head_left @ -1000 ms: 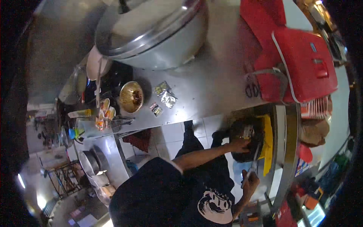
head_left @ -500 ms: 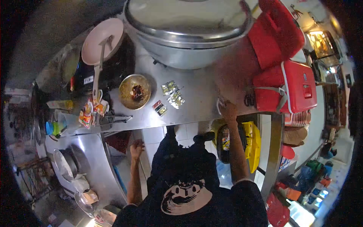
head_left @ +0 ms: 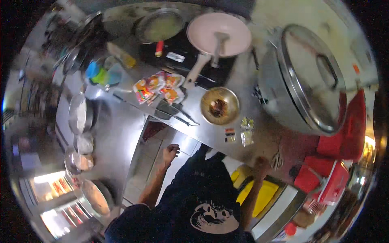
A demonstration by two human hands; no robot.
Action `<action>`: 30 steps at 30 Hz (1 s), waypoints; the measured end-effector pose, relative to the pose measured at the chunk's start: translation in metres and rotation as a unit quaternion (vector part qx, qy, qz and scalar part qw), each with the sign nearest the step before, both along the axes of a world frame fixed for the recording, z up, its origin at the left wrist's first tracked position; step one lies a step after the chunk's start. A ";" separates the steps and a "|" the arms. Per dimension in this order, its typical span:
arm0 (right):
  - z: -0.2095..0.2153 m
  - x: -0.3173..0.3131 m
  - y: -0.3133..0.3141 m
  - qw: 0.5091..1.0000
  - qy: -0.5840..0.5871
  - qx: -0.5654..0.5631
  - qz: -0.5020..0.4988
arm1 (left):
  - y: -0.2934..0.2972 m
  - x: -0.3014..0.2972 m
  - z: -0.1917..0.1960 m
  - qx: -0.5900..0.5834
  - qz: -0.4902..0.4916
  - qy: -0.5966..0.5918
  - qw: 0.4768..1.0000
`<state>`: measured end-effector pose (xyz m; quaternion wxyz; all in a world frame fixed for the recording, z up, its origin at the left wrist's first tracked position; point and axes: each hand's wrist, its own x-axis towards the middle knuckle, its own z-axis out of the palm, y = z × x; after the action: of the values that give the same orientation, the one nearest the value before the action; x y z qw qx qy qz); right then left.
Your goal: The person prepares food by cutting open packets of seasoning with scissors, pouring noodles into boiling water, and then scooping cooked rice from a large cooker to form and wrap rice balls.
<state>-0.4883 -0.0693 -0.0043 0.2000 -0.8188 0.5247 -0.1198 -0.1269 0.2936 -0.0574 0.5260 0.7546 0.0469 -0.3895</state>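
Note:
My left hand (head_left: 171,152) hangs in the gap in front of the counter, over the tiled floor, fingers loosely bent and apart with nothing visible in them. At the counter's front edge is my right hand (head_left: 262,164), its fingers smeared by motion. Right beside it lies a pale looped thing (head_left: 277,158), too blurred to name; whether the hand touches it I cannot tell. Beyond, a metal bowl (head_left: 207,115) holds a dark reddish-brown paste. Torn silvery sachets (head_left: 247,137) and a small dark-and-red sachet (head_left: 230,135) lie near the bowl.
A pink frying pan (head_left: 204,34) with a spatula rests on a black stove (head_left: 184,67). Colourful packets (head_left: 155,84) and tongs (head_left: 182,117) lie left of the bowl. A big lidded pot (head_left: 279,85) and a red cooler box (head_left: 336,182) stand right; several pans line the left counter (head_left: 115,146).
My view has swung left, so the counter's things appear shifted right and tilted. My right hand stays near the pale looped thing; my left hand remains low before the counter.

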 end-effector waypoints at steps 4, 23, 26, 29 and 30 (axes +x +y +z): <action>0.018 0.108 0.074 0.969 -0.114 0.154 0.159 | -0.020 0.022 0.003 0.101 -0.032 -0.176 0.979; 0.022 0.449 0.117 0.939 0.025 -0.044 0.341 | -0.049 0.199 0.006 0.158 -0.036 -0.366 0.916; 0.011 0.461 0.109 0.949 -0.015 -0.095 0.299 | -0.044 0.196 0.013 0.094 0.005 -0.222 0.970; -0.062 0.478 0.107 0.959 0.090 -0.048 0.265 | -0.015 0.198 0.011 -0.020 0.001 -0.197 0.980; -0.078 0.490 0.112 0.960 0.145 -0.016 0.240 | -0.002 0.203 -0.017 -0.047 -0.021 -0.259 0.965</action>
<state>0.0015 0.0431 -0.0827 0.1318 -0.9324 0.3338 0.0438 0.0762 0.2914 -0.0741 0.5468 0.8050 -0.1248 -0.1935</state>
